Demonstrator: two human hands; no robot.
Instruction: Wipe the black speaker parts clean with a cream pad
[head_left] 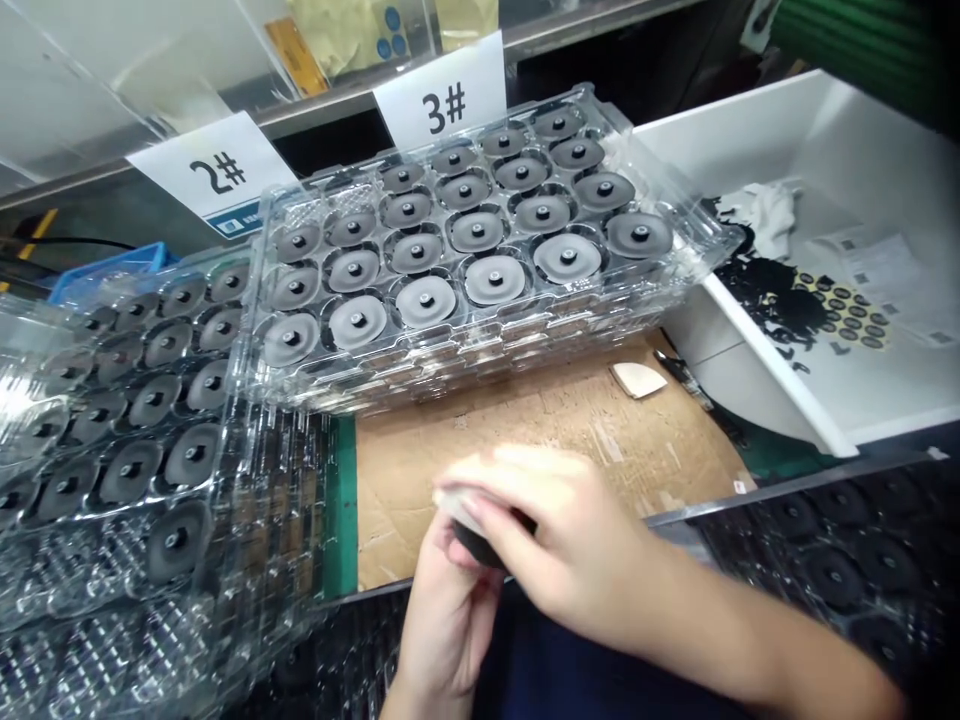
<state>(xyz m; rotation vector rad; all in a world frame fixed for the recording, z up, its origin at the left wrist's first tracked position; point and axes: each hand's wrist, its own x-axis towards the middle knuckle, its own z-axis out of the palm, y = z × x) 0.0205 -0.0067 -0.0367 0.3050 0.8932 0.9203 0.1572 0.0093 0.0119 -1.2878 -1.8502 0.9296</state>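
My left hand is closed around a dark round part, mostly hidden by my fingers. Over it curls my right hand, pinching a pale thin pad against the part; the pad's exact kind is unclear. Both hands are above a sheet of brown cardboard. Behind them, a stack of clear plastic trays holds rows of dark grey discs, each with a small central stub.
More disc-filled trays stand at left. A white wedge-shaped piece lies on the cardboard near a dark slim tool. On the right, a white bin holds black scraps and paper. Signs read 2# and 3#.
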